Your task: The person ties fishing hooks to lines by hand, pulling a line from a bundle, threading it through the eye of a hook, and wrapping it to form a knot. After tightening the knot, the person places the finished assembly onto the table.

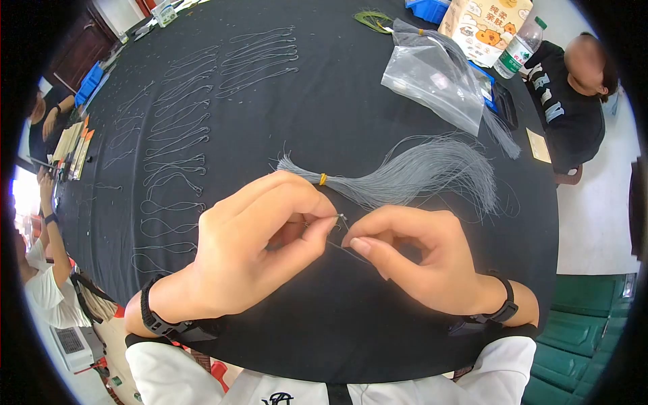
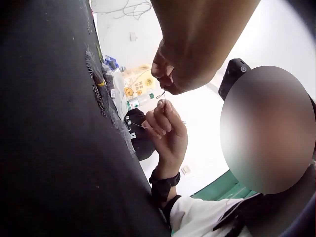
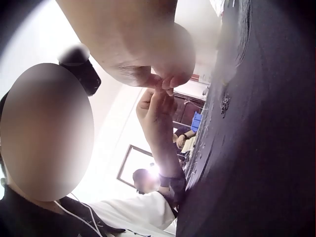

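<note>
In the head view, my left hand pinches a thin grey cord between thumb and forefinger, with a small knot showing at the fingertips. My right hand pinches the same cord a short way to the right, thumb against forefinger. Between the two hands, the left wrist view shows a small cord loop. Just beyond them lies a bundle of loose grey cords, tied near its left end by a yellow band. Fingers hide most of the held cord.
Several looped cords lie in columns on the black tablecloth at left. At the back right are a plastic bag, a second cord bundle, a printed paper bag and a water bottle. People sit at both sides.
</note>
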### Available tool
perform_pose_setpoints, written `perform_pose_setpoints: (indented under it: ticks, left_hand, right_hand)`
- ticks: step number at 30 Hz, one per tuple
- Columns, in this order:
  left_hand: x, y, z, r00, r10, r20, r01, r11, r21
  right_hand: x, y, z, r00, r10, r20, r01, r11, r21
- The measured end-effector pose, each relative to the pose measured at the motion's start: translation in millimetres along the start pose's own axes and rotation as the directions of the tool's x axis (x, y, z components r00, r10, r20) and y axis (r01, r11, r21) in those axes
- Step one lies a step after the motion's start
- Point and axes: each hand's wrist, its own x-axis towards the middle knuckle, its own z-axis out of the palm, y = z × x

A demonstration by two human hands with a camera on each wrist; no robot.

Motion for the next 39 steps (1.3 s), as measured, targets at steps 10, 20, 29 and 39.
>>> perform_pose_setpoints:
  ticks: [10,20,29,39]
  left_hand:
    - [0,-1,5,0.975,0.214,-0.052,-0.203,0.966,0.161]
    - [2,-6,8,0.926,0.377,-0.027,-0.365,0.91,0.199]
    - [4,-3,5,0.936,0.352,-0.015,-0.345,0.926,0.155]
    - [0,-3,8,0.945,0.325,-0.034,-0.321,0.943,0.086]
  right_hand:
    - [0,-1,4,0.995,-0.092,-0.032,0.089,0.991,-0.095]
    - [7,-11,-5,0.868,-0.493,0.057,0.444,0.719,-0.535]
    - [6,-18,-8,0.869,-0.49,0.068,0.444,0.712,-0.544]
    - [6,-16,-11,0.849,-0.514,0.121,0.491,0.685,-0.538]
